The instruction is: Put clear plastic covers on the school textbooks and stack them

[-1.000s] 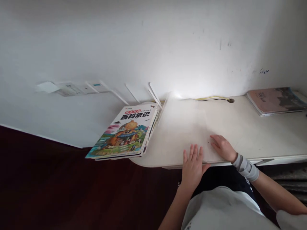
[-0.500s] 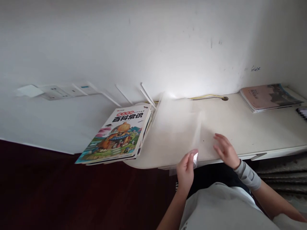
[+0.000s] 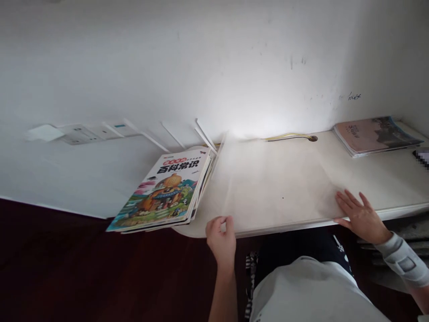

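Note:
A large translucent plastic sheet (image 3: 275,179) lies spread across the white desk (image 3: 368,174). My left hand (image 3: 221,239) pinches the sheet's near left corner at the desk's front edge. My right hand (image 3: 360,217) rests flat with fingers spread on the sheet's near right corner; a grey band wraps that wrist. A stack of picture books (image 3: 164,192) with a colourful cover lies just left of the sheet and overhangs the desk's left end.
A pink-covered book (image 3: 375,134) lies at the desk's far right. A yellow cable (image 3: 288,135) runs along the wall to a hole in the desk. Wall sockets (image 3: 87,133) sit at the left. Dark floor lies below the desk.
The sheet, folded half a second ago, now lies opened out. My left hand moved left with a corner, and my right hand slid right to the other corner.

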Motion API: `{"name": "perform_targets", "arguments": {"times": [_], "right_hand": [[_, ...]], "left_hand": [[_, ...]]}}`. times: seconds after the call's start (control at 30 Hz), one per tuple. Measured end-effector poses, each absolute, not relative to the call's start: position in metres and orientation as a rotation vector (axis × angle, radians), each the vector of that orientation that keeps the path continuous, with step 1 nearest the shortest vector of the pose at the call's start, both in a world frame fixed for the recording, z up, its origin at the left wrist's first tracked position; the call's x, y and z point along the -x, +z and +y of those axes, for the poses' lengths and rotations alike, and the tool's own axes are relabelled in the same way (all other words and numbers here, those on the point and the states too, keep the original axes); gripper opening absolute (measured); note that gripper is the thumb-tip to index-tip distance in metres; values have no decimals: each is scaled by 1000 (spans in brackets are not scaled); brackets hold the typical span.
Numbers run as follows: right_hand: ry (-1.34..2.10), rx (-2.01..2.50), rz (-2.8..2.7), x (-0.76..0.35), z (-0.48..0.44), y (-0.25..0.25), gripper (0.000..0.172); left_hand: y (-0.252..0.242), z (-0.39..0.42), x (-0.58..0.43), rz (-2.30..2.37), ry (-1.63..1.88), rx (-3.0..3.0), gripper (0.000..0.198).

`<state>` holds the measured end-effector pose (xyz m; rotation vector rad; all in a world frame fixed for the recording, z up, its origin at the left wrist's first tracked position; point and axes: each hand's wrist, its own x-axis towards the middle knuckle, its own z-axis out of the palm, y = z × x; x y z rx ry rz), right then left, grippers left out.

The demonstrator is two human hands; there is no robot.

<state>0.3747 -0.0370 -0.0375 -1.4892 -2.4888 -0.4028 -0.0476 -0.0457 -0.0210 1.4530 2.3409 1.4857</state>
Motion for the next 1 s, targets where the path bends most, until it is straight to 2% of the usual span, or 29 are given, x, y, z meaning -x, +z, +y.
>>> {"name": "perform_targets", "arguments": {"times": [0.17,0.23,0.3,0.37,0.47,0.53,0.6,0.87,1.0], "right_hand": [[-451,1634,-2432,-385,-34,-22,52],[-456,1676,-2372,-373,-35,-17,54],[-457,1622,-2358,-354,-37,-15,60],[-421,1462,-2454,-331,-39,-16,65],[-307,1234,-2633,-301,-38,-23,65],[-251,1200,-2661,-295,-36,-28,64],[-234,1221,-2640,-299,-33,-33,64],[-321,1348,-2594,-337,-24,-39,63],[-308,1330,-2582,-337,-23,-38,63]], "left_hand": [[-29,-44,38,2695,978,-1628,18],[-25,-47,31,2756,1009,-1624,19],[-19,-50,22,2759,1154,-1742,32],[-13,-51,9,2515,1142,-2165,42],[-9,-46,-10,1766,620,-2780,44],[-9,-37,-20,1529,312,-2817,52],[-10,-28,-26,1531,171,-2740,64],[-11,-9,-57,1480,126,-2659,71],[1,2,-42,1553,234,-2687,63]]}}
